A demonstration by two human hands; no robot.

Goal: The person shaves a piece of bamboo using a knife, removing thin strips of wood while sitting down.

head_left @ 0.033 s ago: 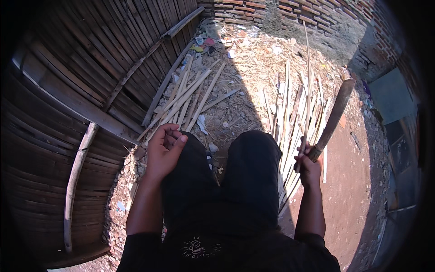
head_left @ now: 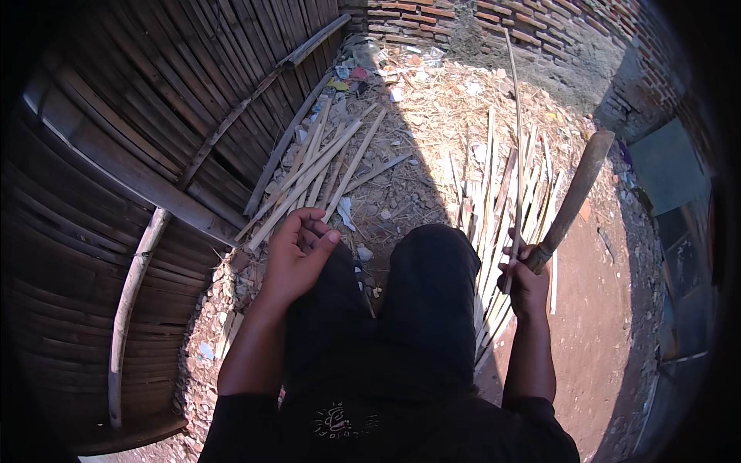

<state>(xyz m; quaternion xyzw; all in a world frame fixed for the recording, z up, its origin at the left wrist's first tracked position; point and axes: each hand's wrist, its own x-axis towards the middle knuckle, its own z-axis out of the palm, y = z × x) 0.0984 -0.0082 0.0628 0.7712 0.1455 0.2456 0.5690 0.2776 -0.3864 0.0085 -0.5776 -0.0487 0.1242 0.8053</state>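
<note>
The machete (head_left: 573,196) has a dull grey-brown blade (head_left: 584,171) — gently curved, with a blunt, squared tip — and is held by its short handle (head_left: 537,260), pointing forward and slanting rightward. Just left of the machete, a long, thin, brownish strip (head_left: 515,100) is held too, nearly straight, its far end showing beyond the machete's tip.

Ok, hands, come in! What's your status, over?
Left hand empty, half-curled. Right hand gripping machete plus thin bamboo strip. Strip pile close by, maybe in the way.
</note>
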